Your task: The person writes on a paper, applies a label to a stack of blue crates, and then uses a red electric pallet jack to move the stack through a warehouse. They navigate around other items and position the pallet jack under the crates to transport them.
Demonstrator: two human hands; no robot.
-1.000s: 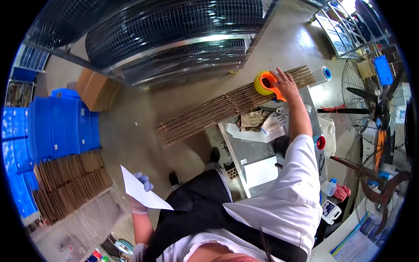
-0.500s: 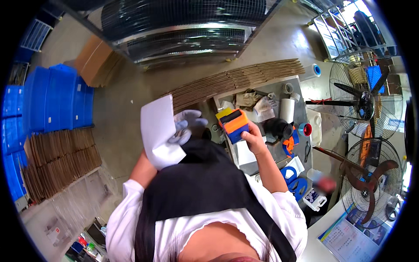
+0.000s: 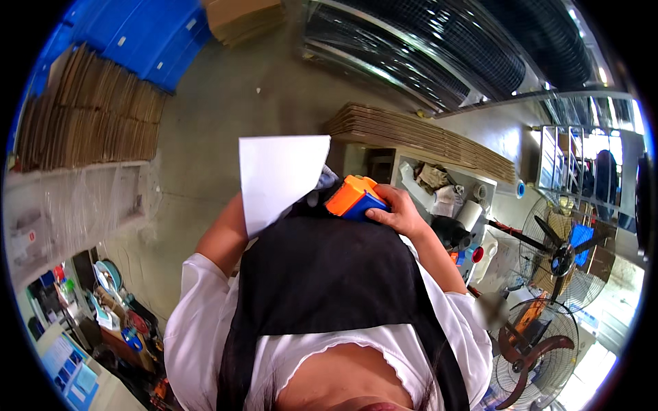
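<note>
A stiff white sheet hangs in front of my chest on the left. My left hand, in a grey glove, is mostly behind it; only some fingers show past the sheet's right edge, and they appear to hold it. Bare and closed, my right hand grips a boxy orange-and-blue handheld device by its blue side. The device is tilted, its orange end towards the left glove and close to the sheet. Whether it touches the glove is hidden.
A cluttered workbench on the right bears a white roll, cloths and a black object. Flat cardboard lines its far side. Two fans stand right. Blue bins and stacked cardboard are at left; a wrapped rack is beyond.
My body has turned left, so the surroundings have swung clockwise. The device has come nearer the gloved hand and tilted. The sheet now faces up flatter and covers more of the glove.
</note>
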